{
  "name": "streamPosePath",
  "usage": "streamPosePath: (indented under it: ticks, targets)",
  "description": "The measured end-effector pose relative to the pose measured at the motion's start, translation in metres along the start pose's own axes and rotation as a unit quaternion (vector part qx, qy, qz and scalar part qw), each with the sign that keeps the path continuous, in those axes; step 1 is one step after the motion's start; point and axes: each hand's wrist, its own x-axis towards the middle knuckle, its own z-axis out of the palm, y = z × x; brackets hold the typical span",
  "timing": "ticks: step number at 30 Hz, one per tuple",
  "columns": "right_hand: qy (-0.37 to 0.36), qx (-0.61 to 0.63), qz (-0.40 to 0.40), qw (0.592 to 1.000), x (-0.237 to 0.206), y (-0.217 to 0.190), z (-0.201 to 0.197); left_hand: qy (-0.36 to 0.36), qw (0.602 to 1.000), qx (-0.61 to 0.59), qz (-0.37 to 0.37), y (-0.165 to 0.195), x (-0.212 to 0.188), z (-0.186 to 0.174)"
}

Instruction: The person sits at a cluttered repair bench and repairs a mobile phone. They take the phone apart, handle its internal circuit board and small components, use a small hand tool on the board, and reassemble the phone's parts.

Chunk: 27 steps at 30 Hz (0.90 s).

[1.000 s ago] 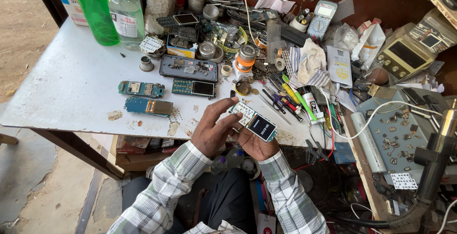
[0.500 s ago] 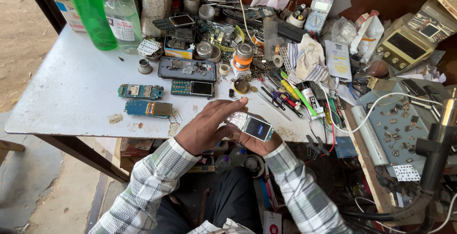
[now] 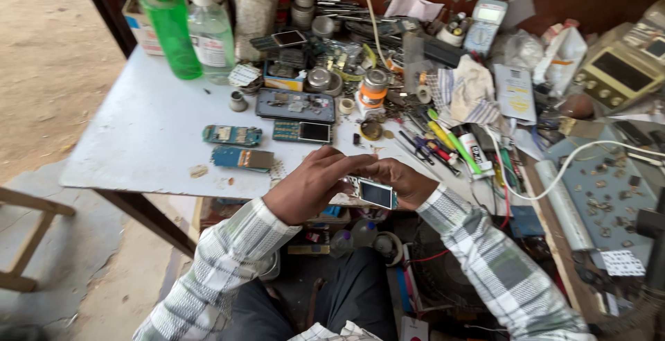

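Observation:
Both of my hands hold a small opened mobile phone [image 3: 372,193] with a dark screen, just off the near edge of the white table [image 3: 149,133]. My left hand [image 3: 312,183] curls over its left end from above. My right hand [image 3: 402,180] grips it from the right and behind. Both sleeves are checked grey and white. On the table a little beyond my left hand lie two bare phone circuit boards [image 3: 233,135] [image 3: 242,159] and a board with a screen [image 3: 301,131].
A green bottle [image 3: 170,28] and a clear bottle [image 3: 210,30] stand at the far left. Screwdrivers and pens [image 3: 440,140], a dark parts tray [image 3: 294,105], small tins, a multimeter [image 3: 485,23] and cables crowd the middle and right. A wooden stool [image 3: 24,244] stands at left.
The phone has turned between my hands and now lies more level, with my left hand curled further over it. The view has shifted slightly.

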Motion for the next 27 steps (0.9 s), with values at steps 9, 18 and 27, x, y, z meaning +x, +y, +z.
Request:
streamPosePath:
  ticks: [9, 18, 27]
  targets:
    - [-0.042, -0.189, 0.078, 0.978, -0.005, -0.030, 0.024, -0.069, 0.994, 0.079, -0.034, 0.008, 0.002, 0.006]
    - [-0.063, -0.113, 0.116, 0.985, -0.018, -0.040, 0.028, -0.014, 0.998, 0.062, -0.004, 0.021, 0.000, 0.014]
    - [0.132, -0.019, 0.057, 0.989, -0.030, -0.027, 0.026, 0.133, 0.984, -0.031, -0.113, 0.008, -0.003, 0.047]
